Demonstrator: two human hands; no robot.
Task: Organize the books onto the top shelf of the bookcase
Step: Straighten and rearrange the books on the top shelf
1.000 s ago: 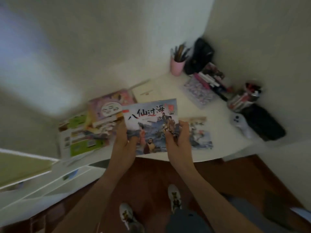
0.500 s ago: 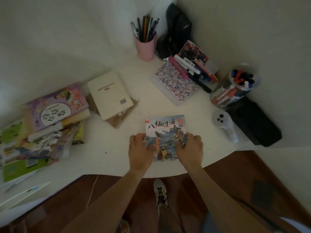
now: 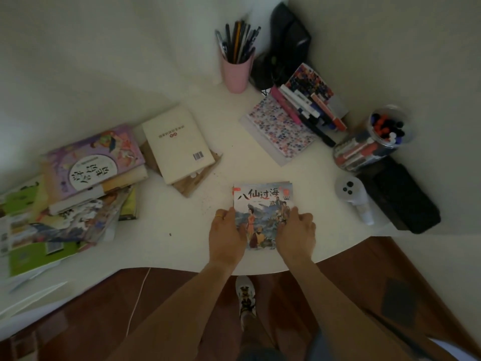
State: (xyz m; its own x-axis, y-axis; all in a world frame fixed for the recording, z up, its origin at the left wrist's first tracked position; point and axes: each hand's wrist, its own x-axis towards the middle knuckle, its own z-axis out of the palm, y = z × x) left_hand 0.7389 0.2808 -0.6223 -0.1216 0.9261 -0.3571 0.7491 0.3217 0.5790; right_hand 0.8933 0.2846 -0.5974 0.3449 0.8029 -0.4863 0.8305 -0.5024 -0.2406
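A thin picture book [image 3: 263, 204] with a painted cover and large Chinese title lies near the front edge of the white desk [image 3: 182, 230], with more thin books under it. My left hand [image 3: 226, 233] grips its left edge and my right hand [image 3: 296, 233] grips its right edge, fingers curled over the cover. A messy pile of colourful books [image 3: 86, 162] sits at the left. A cream book [image 3: 179, 142] lies face down on a brown one beside the pile. No bookcase shelf is in view.
At the back stand a pink pen cup [image 3: 236, 71], a dark bag [image 3: 286, 43], a patterned notebook [image 3: 281, 128] and a row of small books [image 3: 309, 105]. On the right are a tipped marker jar [image 3: 372, 142], a white bottle [image 3: 354, 199] and a black case [image 3: 398, 194].
The picture book came down from mid-air onto the desk front, on top of another thin book. Both hands stayed on its edges. The view swung right and down.
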